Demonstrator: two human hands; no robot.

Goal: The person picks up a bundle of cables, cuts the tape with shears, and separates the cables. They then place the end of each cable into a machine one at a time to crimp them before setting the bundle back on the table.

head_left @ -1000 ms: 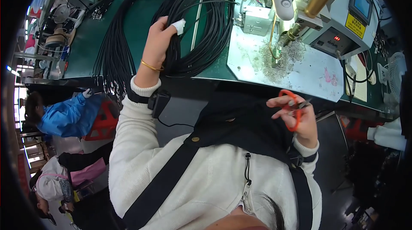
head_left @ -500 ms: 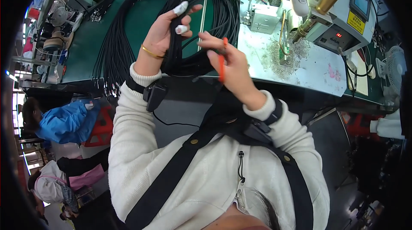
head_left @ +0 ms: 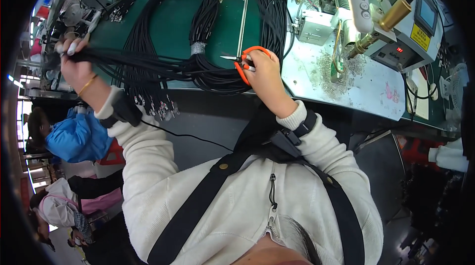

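Note:
My left hand (head_left: 78,67), with white coverings on its fingertips, is far out to the left, closed on one end of a bundle of black cables (head_left: 143,62). The bundle stretches across the bench to the right, towards a bent loop near the middle. My right hand (head_left: 264,74) holds orange-handled scissors (head_left: 239,74), whose short metal blades point left, above the right end of the cables. Behind the bundle lies a looped cable coil (head_left: 204,20), bound with silvery ties. Metal-ended cable tips (head_left: 153,106) hang over the front bench edge.
At the right stands a bench machine (head_left: 401,37) with a screen, beside a brass-coloured cylinder (head_left: 396,13). Metal scraps (head_left: 324,74) litter the white board. More black cables (head_left: 272,17) lie at the back. A person in blue (head_left: 79,134) sits at the left.
My left hand has swung far left, pulling the cable bundle out straight. My right hand has turned, with the scissors now pointing left. The looped coil behind has come into view.

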